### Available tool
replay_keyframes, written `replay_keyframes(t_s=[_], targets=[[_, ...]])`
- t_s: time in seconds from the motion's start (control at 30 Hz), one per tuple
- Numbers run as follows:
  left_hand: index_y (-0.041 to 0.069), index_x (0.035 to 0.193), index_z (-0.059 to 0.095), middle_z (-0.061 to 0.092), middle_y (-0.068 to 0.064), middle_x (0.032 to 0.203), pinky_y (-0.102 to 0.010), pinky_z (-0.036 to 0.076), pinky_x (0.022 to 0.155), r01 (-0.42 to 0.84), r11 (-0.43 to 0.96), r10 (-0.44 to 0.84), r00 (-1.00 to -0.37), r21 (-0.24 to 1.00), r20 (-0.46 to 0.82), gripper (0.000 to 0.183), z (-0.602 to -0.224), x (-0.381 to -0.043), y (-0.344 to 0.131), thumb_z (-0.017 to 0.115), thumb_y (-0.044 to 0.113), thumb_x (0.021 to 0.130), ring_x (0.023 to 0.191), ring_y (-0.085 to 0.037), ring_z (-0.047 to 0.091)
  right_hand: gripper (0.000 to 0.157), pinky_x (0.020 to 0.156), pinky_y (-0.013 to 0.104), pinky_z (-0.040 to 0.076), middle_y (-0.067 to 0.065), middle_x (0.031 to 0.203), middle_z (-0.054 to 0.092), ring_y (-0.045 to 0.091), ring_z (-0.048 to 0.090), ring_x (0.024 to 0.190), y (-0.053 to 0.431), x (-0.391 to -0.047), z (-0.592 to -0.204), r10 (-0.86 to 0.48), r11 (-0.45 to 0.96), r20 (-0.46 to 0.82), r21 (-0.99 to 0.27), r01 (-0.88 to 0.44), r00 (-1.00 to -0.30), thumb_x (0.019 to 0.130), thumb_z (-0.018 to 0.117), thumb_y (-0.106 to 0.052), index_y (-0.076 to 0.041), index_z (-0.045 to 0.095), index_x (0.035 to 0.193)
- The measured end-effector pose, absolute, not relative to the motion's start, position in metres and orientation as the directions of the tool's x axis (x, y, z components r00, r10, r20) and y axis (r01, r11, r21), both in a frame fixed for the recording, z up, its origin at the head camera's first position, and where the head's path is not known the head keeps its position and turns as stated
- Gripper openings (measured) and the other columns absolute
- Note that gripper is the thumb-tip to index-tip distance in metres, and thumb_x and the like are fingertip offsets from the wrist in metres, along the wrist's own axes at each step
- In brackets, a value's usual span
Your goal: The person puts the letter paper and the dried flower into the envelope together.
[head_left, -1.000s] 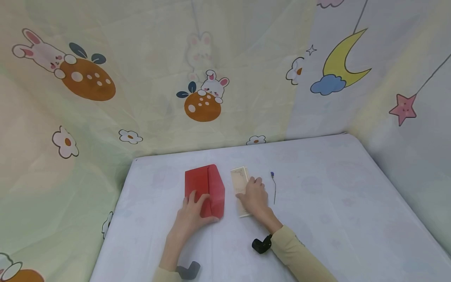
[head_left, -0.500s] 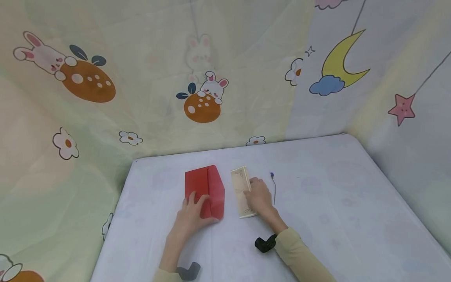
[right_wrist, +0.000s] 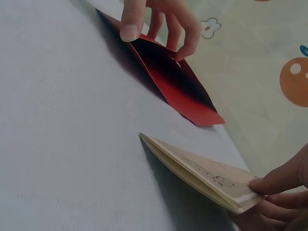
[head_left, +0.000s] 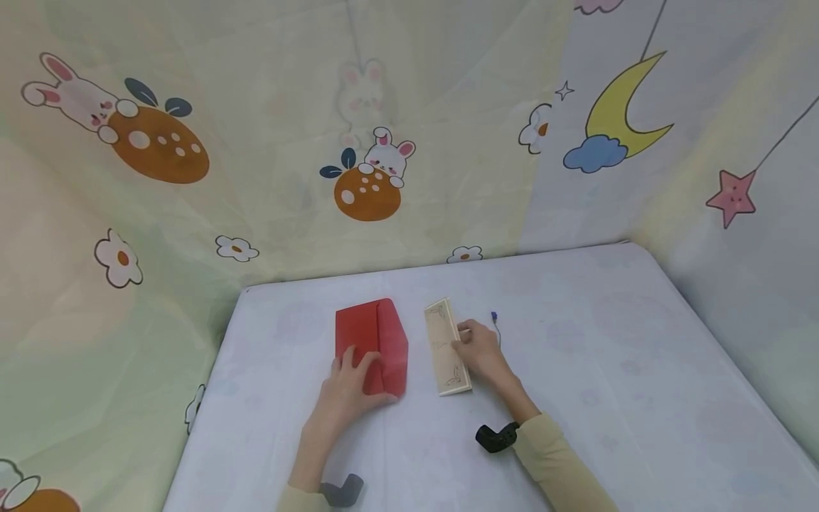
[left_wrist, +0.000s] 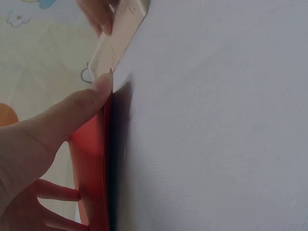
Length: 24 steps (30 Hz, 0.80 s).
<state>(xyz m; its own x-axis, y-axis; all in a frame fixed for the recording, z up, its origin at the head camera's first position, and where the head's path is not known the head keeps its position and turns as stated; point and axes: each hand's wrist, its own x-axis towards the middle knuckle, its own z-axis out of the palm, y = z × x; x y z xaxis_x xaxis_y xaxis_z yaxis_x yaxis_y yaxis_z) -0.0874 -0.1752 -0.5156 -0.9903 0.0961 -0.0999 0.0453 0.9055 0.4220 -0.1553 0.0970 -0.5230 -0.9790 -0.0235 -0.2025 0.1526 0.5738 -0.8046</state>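
Observation:
A red envelope [head_left: 358, 327] lies on the table with its flap unfolded to the right. My left hand [head_left: 348, 387] holds it near the bottom, and in the right wrist view the envelope's mouth [right_wrist: 168, 72] gapes between thumb and fingers. To the right, a folded cream card [head_left: 444, 348] with printed line ornaments is pinched along its right edge by my right hand [head_left: 483, 348]. Seen from the right wrist, the card [right_wrist: 211, 175] is raised at a tilt, its layers slightly parted at the fold ends. The left wrist view shows my thumb [left_wrist: 72, 108] along the envelope's edge.
A small purple flower on a thin stem [head_left: 495, 319] lies just beyond the right hand, which hides its lower part. White cloth covers the table [head_left: 608, 355]. Printed fabric walls [head_left: 448, 142] rise at the back and sides.
My right hand has shifted right, from lying over the card to pinching its right edge, and the card has moved slightly right with it. The left hand and envelope stay put.

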Motion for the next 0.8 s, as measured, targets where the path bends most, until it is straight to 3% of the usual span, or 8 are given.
replay_keyframes(t_s=[0.8], targets=[[0.03,0.14,0.054,0.042,-0.019,0.152,-0.062,0.057,0.089,0.044,0.911,0.091,-0.991,0.41,-0.096,0.083,-0.518,-0.088,-0.177,0.091,0.053,0.07,0.135,-0.043,0.044,0.037,0.062,0.028,0.056,0.015,0.105,0.075,0.017,0.07,0.078,0.082,-0.159,-0.518,-0.089,0.385,-0.253,-0.901,0.201,-0.963,0.097,0.067,-0.017,-0.003,0.063,0.131]])
